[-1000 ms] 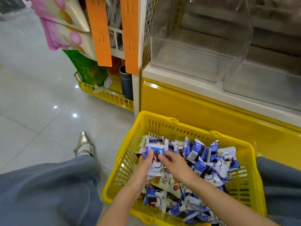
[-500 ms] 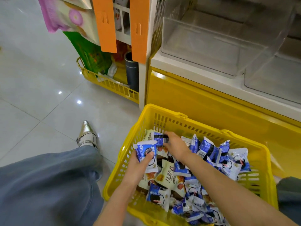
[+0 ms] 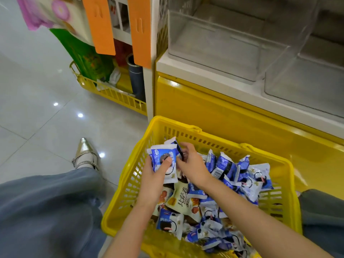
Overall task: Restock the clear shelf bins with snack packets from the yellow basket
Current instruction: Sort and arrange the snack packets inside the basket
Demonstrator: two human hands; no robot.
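The yellow basket (image 3: pixel 223 138) sits on the floor between my knees, full of several blue-and-white snack packets (image 3: pixel 229 168) and a few cream ones (image 3: pixel 178 200). My left hand (image 3: pixel 154 175) grips a small stack of blue-and-white packets (image 3: pixel 163 159) above the basket's left side, thumb pressed on the front one. My right hand (image 3: pixel 191 162) pinches another blue packet (image 3: pixel 176 146) right behind that stack. Two clear shelf bins (image 3: pixel 214 43) (image 3: pixel 305 79) stand on the shelf above; no packets show in them.
The yellow shelf base (image 3: pixel 223 112) rises just behind the basket. To the left are orange hanging strips (image 3: pixel 98 25), hanging snack bags (image 3: pixel 44 13) and a second yellow basket (image 3: pixel 111 94) on the tiled floor. My jeans leg and silver shoe (image 3: pixel 85 153) lie left of the basket.
My right hand brought another blue packet over to the stack in my left hand. The left hand rose slightly with its stack. The camera moved closer.
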